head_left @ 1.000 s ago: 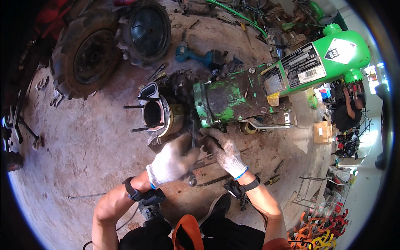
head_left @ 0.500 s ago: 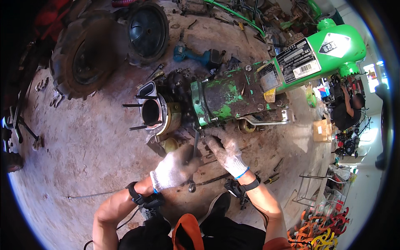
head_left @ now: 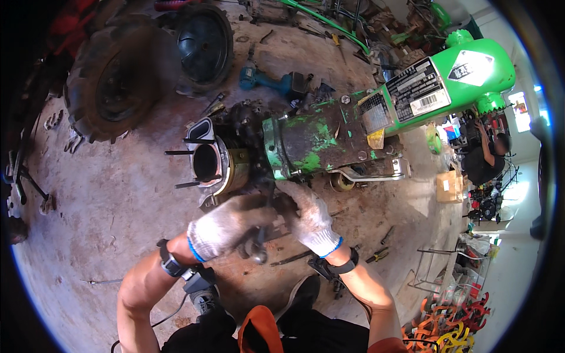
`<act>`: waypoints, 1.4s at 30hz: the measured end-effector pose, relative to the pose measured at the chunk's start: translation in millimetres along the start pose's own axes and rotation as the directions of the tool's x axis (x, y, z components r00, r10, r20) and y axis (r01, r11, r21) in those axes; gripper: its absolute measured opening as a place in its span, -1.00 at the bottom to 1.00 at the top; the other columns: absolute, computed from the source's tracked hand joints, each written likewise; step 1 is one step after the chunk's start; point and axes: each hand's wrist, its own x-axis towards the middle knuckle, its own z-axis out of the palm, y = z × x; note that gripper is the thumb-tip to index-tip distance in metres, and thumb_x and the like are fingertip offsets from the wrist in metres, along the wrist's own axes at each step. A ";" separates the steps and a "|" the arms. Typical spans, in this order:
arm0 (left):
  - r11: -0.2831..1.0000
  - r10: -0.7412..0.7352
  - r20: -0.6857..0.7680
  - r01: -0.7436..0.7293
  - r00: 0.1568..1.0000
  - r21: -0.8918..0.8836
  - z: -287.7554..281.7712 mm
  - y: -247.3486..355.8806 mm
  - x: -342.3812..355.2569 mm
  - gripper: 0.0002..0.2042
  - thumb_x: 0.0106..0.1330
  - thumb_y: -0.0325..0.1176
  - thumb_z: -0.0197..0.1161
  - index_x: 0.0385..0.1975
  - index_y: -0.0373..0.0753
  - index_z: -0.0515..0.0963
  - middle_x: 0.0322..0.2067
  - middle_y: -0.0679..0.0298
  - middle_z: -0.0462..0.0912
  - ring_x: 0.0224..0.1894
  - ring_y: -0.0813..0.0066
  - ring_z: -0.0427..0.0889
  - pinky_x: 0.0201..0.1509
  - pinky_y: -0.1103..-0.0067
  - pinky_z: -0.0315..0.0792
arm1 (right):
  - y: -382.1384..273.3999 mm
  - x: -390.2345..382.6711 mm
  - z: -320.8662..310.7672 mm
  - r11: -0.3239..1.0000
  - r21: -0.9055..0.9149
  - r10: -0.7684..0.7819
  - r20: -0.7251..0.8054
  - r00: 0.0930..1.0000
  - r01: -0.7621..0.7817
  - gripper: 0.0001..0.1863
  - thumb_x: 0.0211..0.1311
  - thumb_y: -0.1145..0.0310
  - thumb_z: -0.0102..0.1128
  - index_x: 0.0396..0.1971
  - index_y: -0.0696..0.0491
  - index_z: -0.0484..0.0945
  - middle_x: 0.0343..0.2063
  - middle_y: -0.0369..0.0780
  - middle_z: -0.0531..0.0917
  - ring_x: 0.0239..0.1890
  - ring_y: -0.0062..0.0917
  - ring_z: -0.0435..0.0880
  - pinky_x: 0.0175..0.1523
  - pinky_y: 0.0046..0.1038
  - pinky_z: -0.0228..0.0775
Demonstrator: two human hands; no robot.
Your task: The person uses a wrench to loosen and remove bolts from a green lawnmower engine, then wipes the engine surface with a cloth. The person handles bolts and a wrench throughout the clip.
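A green-painted, worn engine housing [head_left: 318, 138] lies on the floor in front of me. At its left end sits a cylinder block [head_left: 226, 167] with an open round bore and studs sticking out. My left hand [head_left: 229, 223], in a white work glove, is closed round a wrench [head_left: 255, 253] just below the housing's near corner; the wrench's lower end shows beneath the glove, blurred. Close beside it, my gloved right hand [head_left: 306, 215] reaches to the housing's lower edge. Its fingers are bent and dark with grease, and the fingertips are blurred and partly hidden.
A teal cordless power tool [head_left: 273, 81] and two wheels, one a treaded tyre [head_left: 109, 82], lie beyond the engine. Pliers [head_left: 378, 254] and rods lie on the floor at right. A cardboard box [head_left: 449, 186], a metal rack and a co-worker [head_left: 488, 156] are farther right.
My left hand has moved slightly up and closer to the right hand, and the wrench has tilted with its lower end swinging left. My right hand has shifted a little left. The view has moved slightly.
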 end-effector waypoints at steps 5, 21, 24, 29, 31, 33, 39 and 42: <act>0.994 0.041 -0.005 -0.040 0.999 0.097 -9.8 9.6 -5.3 -0.81 0.64 -0.35 0.21 -0.08 -0.38 0.62 -0.39 0.27 0.68 -0.54 0.53 0.75 -0.54 0.64 0.59 | -6.0 7.3 2.6 0.999 -0.041 -0.031 0.033 0.999 0.032 -0.58 0.33 0.49 0.46 0.18 -0.04 0.71 -0.17 -0.11 0.85 -0.17 -0.07 0.86 -0.09 -0.13 0.73; 0.942 0.318 -0.222 -0.279 0.922 0.187 53.2 -103.4 61.9 -0.64 0.70 -0.20 0.28 0.27 -0.31 0.51 -0.02 0.28 0.69 -0.05 0.53 0.60 0.09 0.48 0.60 | 36.2 -10.7 -16.1 0.957 -0.273 -0.013 0.302 0.953 0.100 -0.35 0.47 0.38 0.18 0.54 -0.27 0.49 0.14 -0.04 0.75 0.03 -0.06 0.81 0.11 -0.11 0.71; 0.966 0.213 -0.160 -0.184 0.964 0.181 49.7 -105.2 79.1 -0.66 0.69 -0.16 0.30 0.22 -0.29 0.55 -0.13 0.35 0.70 -0.21 0.62 0.59 -0.11 0.55 0.60 | 41.7 -9.2 -28.5 0.947 -0.301 0.001 0.362 0.932 0.116 -0.37 0.46 0.38 0.18 0.52 -0.22 0.52 0.12 -0.04 0.76 0.02 -0.05 0.81 0.10 -0.07 0.70; 0.913 0.367 -0.084 -0.341 0.927 0.226 48.3 -107.4 110.1 -0.77 0.70 -0.29 0.28 0.11 -0.32 0.59 -0.16 0.28 0.72 -0.16 0.59 0.68 -0.13 0.48 0.65 | 45.3 -17.1 -49.3 0.980 -0.183 -0.030 0.267 0.963 0.081 -0.55 0.52 0.25 0.23 0.35 -0.11 0.64 0.02 -0.05 0.79 0.01 -0.05 0.80 0.09 -0.07 0.68; 0.914 0.327 -0.153 -0.271 0.933 0.301 52.5 -108.0 112.8 -0.80 0.70 -0.33 0.26 0.10 -0.34 0.60 -0.15 0.26 0.73 -0.10 0.55 0.71 -0.06 0.45 0.68 | 47.2 -22.6 -61.1 0.991 -0.135 0.012 0.273 0.962 0.026 -0.64 0.59 0.19 0.20 0.26 -0.08 0.70 -0.01 -0.06 0.80 -0.01 -0.04 0.80 0.09 -0.07 0.68; 0.923 0.329 -0.116 -0.293 0.937 0.250 58.5 -108.6 105.0 -0.81 0.70 -0.35 0.24 0.09 -0.34 0.59 -0.14 0.26 0.74 -0.10 0.54 0.72 -0.03 0.45 0.69 | 50.4 -28.6 -74.6 0.992 -0.120 0.073 0.270 0.960 -0.041 -0.67 0.57 0.20 0.23 0.21 -0.07 0.72 -0.02 -0.06 0.82 -0.01 -0.03 0.82 0.10 -0.07 0.69; 0.968 0.185 -0.082 -0.167 0.979 0.187 82.0 -108.8 54.1 -0.66 0.74 -0.34 0.11 0.32 -0.43 0.42 -0.22 0.15 0.74 -0.36 0.40 0.80 -0.26 0.51 0.69 | 68.8 -38.5 -97.8 0.925 0.125 0.351 0.089 0.932 -0.360 -0.66 0.51 0.23 0.40 0.17 0.01 0.75 0.08 -0.07 0.85 0.15 -0.22 0.86 0.28 -0.30 0.68; 0.959 0.171 -0.093 -0.144 0.981 0.243 95.0 -102.4 41.6 -0.61 0.76 -0.28 0.11 0.37 -0.42 0.39 -0.21 0.15 0.75 -0.37 0.45 0.79 -0.28 0.54 0.69 | 82.1 -36.9 -102.8 0.854 0.291 0.436 0.051 0.899 -0.431 -0.55 0.53 0.30 0.43 0.31 0.13 0.64 0.13 -0.09 0.82 0.21 -0.35 0.78 0.35 -0.33 0.61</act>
